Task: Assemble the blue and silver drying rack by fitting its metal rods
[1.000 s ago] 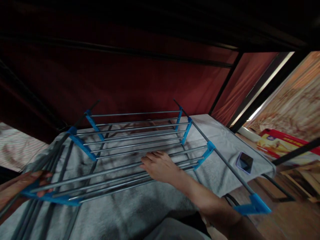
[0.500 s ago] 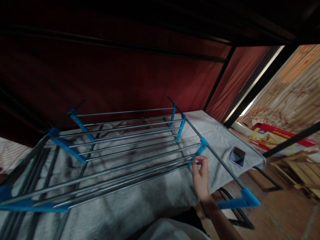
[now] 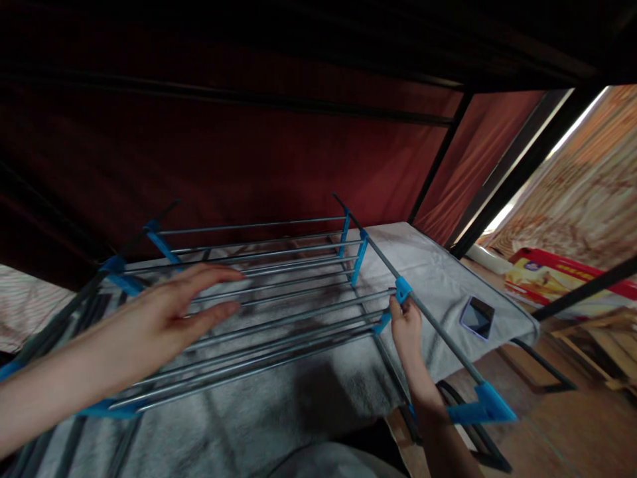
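Observation:
A metal rack (image 3: 308,312) with grey rods and blue plastic brackets lies across a grey blanket (image 3: 239,425). My left hand (image 3: 184,302) hovers over the rods on the left side, thumb and fingers apart, holding nothing. At the rack's right side, my right hand (image 3: 407,325) has its fingers closed at a blue bracket (image 3: 402,289), where the end of a rod meets it. The fingertips are partly hidden, but they appear to grip that bracket. A long side pole (image 3: 442,335) passes just right of this hand.
A phone (image 3: 478,317) lies on the blanket to the right. Beyond the edge are a red and yellow box (image 3: 562,275) and a wooden crate (image 3: 597,345) on the floor. Dark bed-frame posts (image 3: 440,159) and a red curtain (image 3: 249,166) enclose the back.
My left hand has come into view from the left, over the rods. My right hand has shifted up from the lower end of the blue bracket to its upper part.

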Action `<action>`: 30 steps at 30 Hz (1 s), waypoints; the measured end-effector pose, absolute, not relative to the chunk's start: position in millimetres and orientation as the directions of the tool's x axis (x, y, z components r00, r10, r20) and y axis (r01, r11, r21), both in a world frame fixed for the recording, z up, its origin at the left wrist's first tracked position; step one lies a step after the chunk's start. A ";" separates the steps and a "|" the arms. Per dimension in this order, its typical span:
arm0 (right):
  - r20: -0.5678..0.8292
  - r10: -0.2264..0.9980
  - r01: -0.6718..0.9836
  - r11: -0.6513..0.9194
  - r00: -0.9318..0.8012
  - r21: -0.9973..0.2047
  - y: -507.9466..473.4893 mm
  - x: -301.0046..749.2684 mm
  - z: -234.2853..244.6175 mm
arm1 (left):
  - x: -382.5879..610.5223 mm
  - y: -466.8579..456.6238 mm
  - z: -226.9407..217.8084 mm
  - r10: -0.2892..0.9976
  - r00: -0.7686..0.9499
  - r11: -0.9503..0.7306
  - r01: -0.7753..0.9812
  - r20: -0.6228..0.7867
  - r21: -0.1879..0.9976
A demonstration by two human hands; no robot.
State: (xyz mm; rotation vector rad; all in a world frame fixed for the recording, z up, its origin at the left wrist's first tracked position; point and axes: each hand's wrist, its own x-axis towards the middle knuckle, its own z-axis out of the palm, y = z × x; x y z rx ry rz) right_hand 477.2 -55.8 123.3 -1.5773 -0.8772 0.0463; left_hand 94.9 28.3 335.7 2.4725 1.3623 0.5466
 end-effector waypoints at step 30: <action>0.517 0.591 0.558 0.133 0.619 -0.819 -34.1 496.4 122.6 | 354.7 12.0 217.3 0.582 0.799 -0.810 0.554 0.152 0.193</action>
